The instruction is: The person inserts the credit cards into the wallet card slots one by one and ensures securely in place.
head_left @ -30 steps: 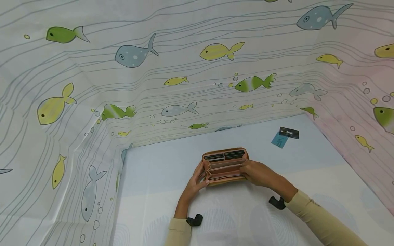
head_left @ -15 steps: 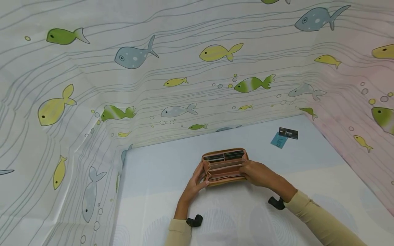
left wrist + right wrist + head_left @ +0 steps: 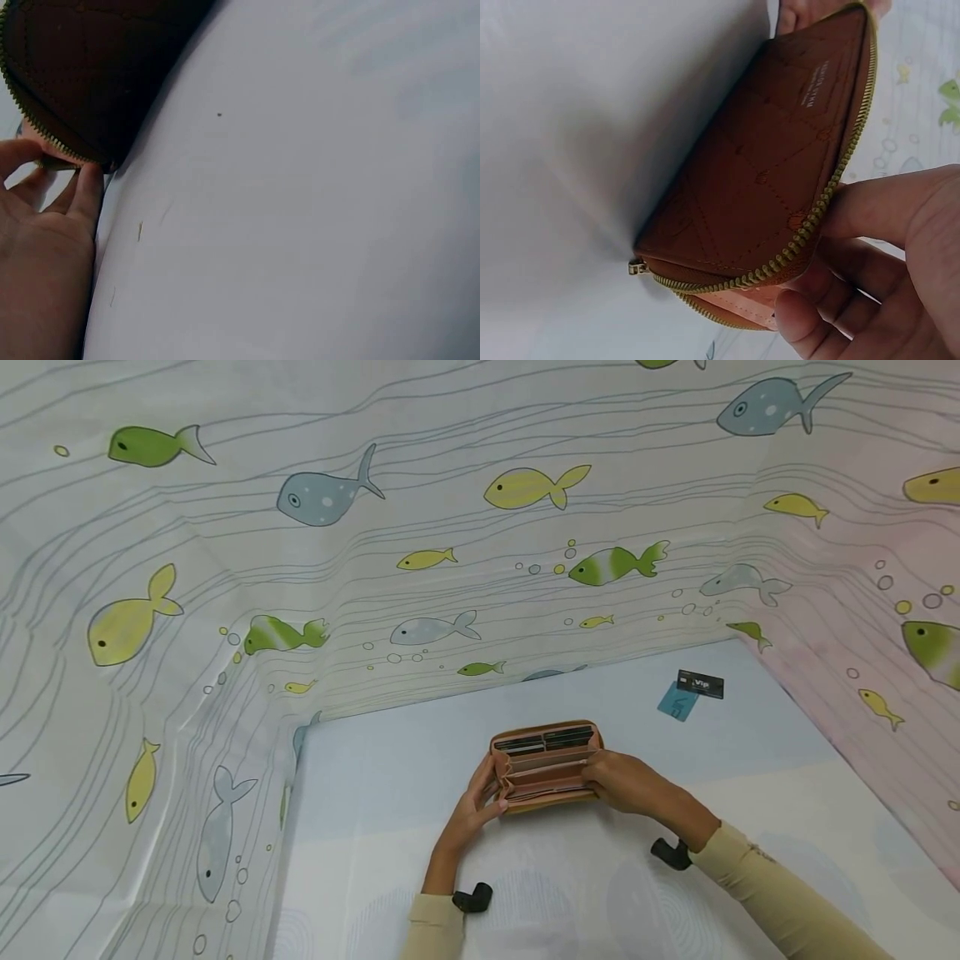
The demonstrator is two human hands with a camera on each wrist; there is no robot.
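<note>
A brown zip-around wallet (image 3: pixel 546 775) stands spread open on the table, its pleated pink compartments facing up. Dark cards (image 3: pixel 566 740) fill slots along its far inner side. My left hand (image 3: pixel 471 814) grips the wallet's left end, thumb at the near corner. At the opposite end, my right hand (image 3: pixel 628 785) holds the near wall; the right wrist view shows the thumb against the gold zipper (image 3: pixel 784 259) and the fingers reaching into the opening. The stitched brown outer face (image 3: pixel 761 150) and a zipper pull (image 3: pixel 636 267) at the bottom corner show there too. The right fingertips are partly hidden inside.
To the right and farther back, a black card (image 3: pixel 702 684) overlaps a blue card (image 3: pixel 677 702) on the pale table (image 3: pixel 390 777). Behind rises a wall covering (image 3: pixel 450 593) printed with fish, which also runs along both sides.
</note>
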